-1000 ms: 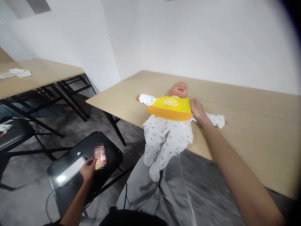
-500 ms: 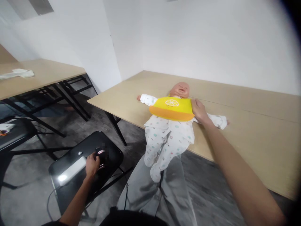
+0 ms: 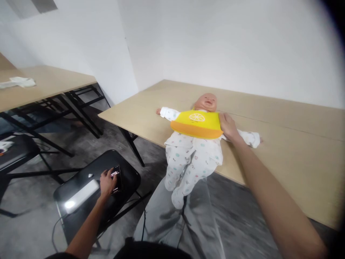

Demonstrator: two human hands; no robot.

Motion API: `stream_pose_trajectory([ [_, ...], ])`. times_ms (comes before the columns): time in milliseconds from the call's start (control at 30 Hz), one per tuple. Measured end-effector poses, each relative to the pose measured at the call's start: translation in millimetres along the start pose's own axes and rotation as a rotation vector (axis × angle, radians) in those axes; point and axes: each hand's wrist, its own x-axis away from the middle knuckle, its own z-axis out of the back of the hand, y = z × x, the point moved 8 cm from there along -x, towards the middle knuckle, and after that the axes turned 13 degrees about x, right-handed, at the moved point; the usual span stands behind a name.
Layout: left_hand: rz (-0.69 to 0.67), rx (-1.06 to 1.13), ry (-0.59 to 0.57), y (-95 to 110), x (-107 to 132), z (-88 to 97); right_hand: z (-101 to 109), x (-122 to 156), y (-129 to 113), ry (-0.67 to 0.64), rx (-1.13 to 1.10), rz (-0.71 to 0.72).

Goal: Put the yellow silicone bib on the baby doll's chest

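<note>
The right hand (image 3: 228, 127) curls against the side of the yellow bib (image 3: 196, 124); whether it pinches cannot be told. Probably light and pliable, best taken by its rim, the bib lies across the doll (image 3: 207, 101) on the table (image 3: 285, 151). The left hand (image 3: 107, 184), fingers loosely apart, is at a flat phone (image 3: 118, 181) on the glossy chair (image 3: 110, 158).

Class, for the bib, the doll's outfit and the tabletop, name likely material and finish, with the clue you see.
Bib: perhaps silicone or soft plastic, fairly matte; smooth yellow sheet with an orange lower band.
Doll's outfit: probably cotton-like fabric, dull; soft folds, small printed motifs.
Tabletop: likely wood-based board, matte; even tan surface, no strong glare.
</note>
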Motion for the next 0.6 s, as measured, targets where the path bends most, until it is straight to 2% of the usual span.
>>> stream_pose_trajectory([
  [267,0.015,-0.040,0.003,16,1,2.7,2,2,-3,-0.011,0.006,-0.006],
  [600,0.026,-0.018,-0.038,17,1,1.8,1,1,-1,-0.011,-0.003,-0.009],
])
